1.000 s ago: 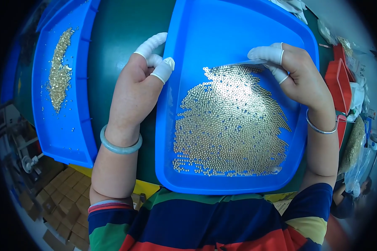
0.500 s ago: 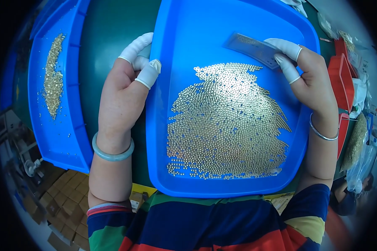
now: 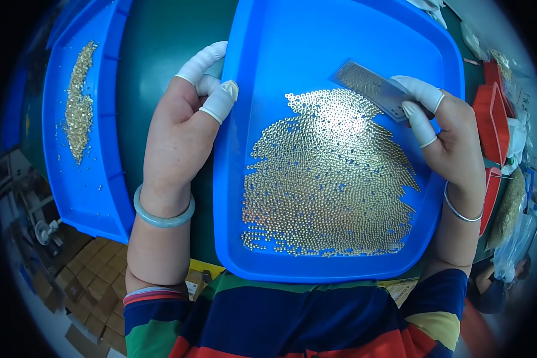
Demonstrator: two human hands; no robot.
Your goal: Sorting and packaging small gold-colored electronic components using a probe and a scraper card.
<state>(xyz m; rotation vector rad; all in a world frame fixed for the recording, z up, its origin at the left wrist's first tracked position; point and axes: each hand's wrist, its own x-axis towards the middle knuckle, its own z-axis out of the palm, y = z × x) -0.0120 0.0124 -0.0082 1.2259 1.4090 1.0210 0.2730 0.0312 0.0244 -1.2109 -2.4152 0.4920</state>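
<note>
blue tray of brass beads; second tray left.

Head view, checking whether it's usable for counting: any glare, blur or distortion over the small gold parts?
Head view: glare whitens the gold parts toward the upper middle of the heap; the rest read sharply. Fisheye bends the blue tray edges, with dark corners. The left hand and right hand show no blur.

My left hand: white finger cots on thumb and fingertips, pale green bangle at wrist. My right hand: white finger cots, thin silver bangle. Sleeves: multicoloured stripes, navy, red, green, yellow.
</note>
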